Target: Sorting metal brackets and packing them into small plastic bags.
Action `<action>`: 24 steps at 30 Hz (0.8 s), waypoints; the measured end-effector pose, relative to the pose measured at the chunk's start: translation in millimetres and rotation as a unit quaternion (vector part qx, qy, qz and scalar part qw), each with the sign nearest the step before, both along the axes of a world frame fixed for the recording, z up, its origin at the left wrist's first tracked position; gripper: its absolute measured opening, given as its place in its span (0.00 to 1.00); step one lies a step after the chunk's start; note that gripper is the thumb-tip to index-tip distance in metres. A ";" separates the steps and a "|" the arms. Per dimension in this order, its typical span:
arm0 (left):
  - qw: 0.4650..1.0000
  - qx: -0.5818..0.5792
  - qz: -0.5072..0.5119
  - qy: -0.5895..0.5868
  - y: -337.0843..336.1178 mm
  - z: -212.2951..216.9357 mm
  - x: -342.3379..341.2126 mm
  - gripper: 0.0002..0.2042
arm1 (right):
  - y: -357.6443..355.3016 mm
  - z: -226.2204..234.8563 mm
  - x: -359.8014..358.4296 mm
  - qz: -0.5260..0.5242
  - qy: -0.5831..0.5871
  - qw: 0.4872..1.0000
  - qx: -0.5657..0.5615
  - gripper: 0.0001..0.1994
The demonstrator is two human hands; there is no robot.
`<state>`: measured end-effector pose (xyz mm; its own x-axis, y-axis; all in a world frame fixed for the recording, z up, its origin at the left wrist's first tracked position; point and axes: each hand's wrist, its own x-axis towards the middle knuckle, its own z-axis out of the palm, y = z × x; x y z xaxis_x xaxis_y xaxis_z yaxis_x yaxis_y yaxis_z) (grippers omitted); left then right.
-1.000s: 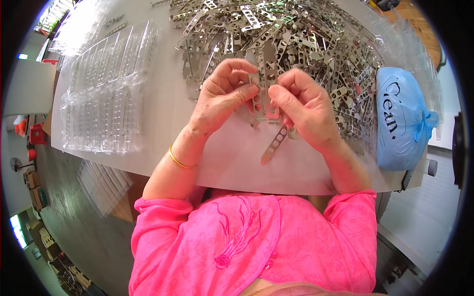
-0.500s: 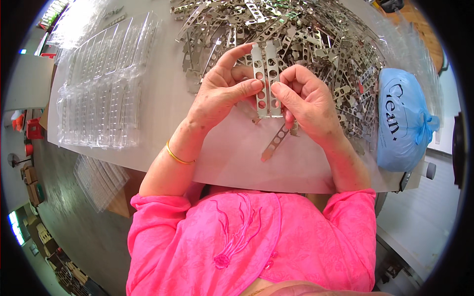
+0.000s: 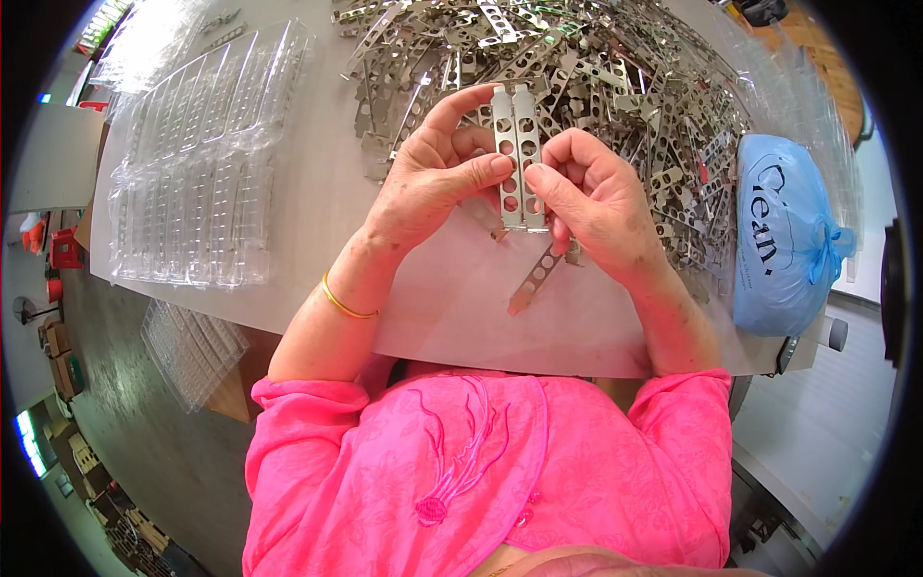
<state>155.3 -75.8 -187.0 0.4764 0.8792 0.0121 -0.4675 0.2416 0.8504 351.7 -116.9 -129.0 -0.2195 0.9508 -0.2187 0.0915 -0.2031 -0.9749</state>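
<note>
Left hand (image 3: pixel 433 173) grips one metal strip, the left strip (image 3: pixel 502 108), thumb laid on its face and index finger up by its top end. Right hand (image 3: pixel 601 197) pinches the right strip (image 3: pixel 525 108) lower down, thumb on the near face, other fingers curled. Both strips stand upright between the hands, round holes facing the camera, over the near edge of the metal pile (image 3: pixel 615 87). Change: a second ago both are tilted and harder to make out; half a second ago they are upright with a visible gap between; now the gap is nearly gone, right strip moved in beside the left one, tops about level. So the pair now sits side by side, long edges close together; can't tell if they touch all the way down. Hands themselves hardly shift over the last half second. Another loose strip (image 3: pixel 531 288) lies slanted on the white table (image 3: pixel 452 313), just below the right hand, same place as before. Clear trays (image 3: pixel 197 192) sit stacked on the left, blue bag (image 3: pixel 784 240) at right beside the pile, both untouched.
</note>
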 end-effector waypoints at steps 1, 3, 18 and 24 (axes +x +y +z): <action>1.000 0.000 0.000 0.000 0.1 0.6 -0.2 0.34 | 0.3 -0.1 0.9 0.010 -0.003 1.000 -0.003 0.06; 1.000 0.000 -0.007 0.003 0.4 1.6 -0.1 0.34 | 0.4 -0.5 1.2 0.010 0.001 1.000 -0.005 0.06; 1.000 -0.008 -0.016 0.005 1.3 -1.2 -1.7 0.33 | -0.4 -0.5 -0.7 0.013 0.002 1.000 -0.009 0.07; 1.000 -0.019 -0.017 0.007 0.7 1.0 -0.5 0.33 | -1.1 -0.9 -1.5 0.006 0.017 1.000 -0.009 0.06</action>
